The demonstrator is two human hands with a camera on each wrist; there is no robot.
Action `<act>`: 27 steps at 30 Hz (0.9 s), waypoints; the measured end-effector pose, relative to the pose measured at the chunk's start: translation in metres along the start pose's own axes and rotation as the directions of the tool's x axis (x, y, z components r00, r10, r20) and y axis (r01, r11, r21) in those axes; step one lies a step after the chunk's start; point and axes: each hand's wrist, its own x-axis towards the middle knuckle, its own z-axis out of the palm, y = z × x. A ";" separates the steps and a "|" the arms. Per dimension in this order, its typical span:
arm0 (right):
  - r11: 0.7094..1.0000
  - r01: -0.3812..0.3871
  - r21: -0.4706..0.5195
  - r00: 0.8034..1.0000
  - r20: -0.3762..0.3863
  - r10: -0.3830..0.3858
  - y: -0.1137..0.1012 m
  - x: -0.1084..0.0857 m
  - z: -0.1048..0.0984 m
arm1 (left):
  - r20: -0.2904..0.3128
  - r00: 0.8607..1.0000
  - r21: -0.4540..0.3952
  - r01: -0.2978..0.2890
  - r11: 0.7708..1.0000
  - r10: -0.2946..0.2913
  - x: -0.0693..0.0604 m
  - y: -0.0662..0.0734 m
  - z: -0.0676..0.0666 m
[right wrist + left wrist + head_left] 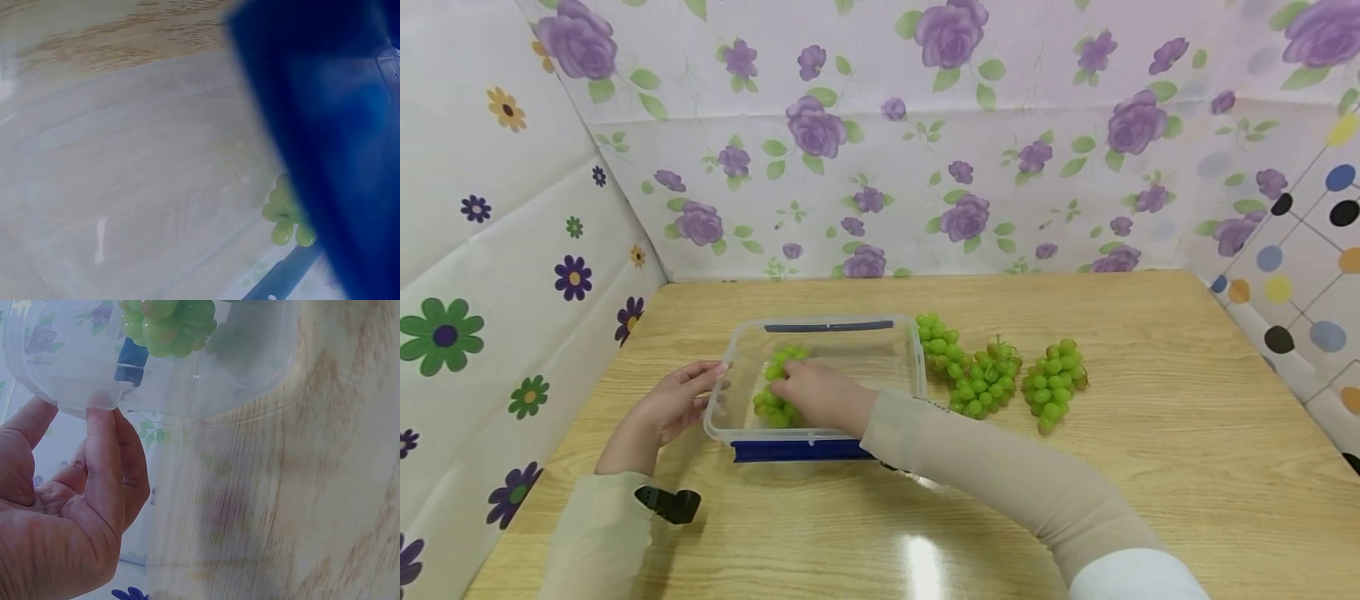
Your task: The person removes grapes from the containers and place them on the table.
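A clear plastic box [752, 435] with blue clip flaps stands on the table, left of centre. One bunch of green grapes [777, 414] lies inside it, towards the left end. My right hand [826, 395] reaches over the front rim into the box and holds this bunch; its fingertips are hidden among the grapes. At the box's left end, my left hand [676, 402] pinches the rim between thumb and fingers, as the left wrist view also shows. The right wrist view has the blue flap [337, 125] close up, with grapes [282, 215] behind it and no hand visible.
To the right of the box lie more green grape bunches: one against its right wall [942, 343], one beside that [985, 383], and one farther right [1054, 383]. Patterned cloth [880, 167] stands behind the wooden table [1150, 375] and at both sides.
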 end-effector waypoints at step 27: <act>0.998 -0.050 -0.024 0.997 -0.057 0.048 0.000 -0.010 -0.008 | 0.002 1.000 -0.006 -0.003 1.000 0.003 0.000 -0.001 0.000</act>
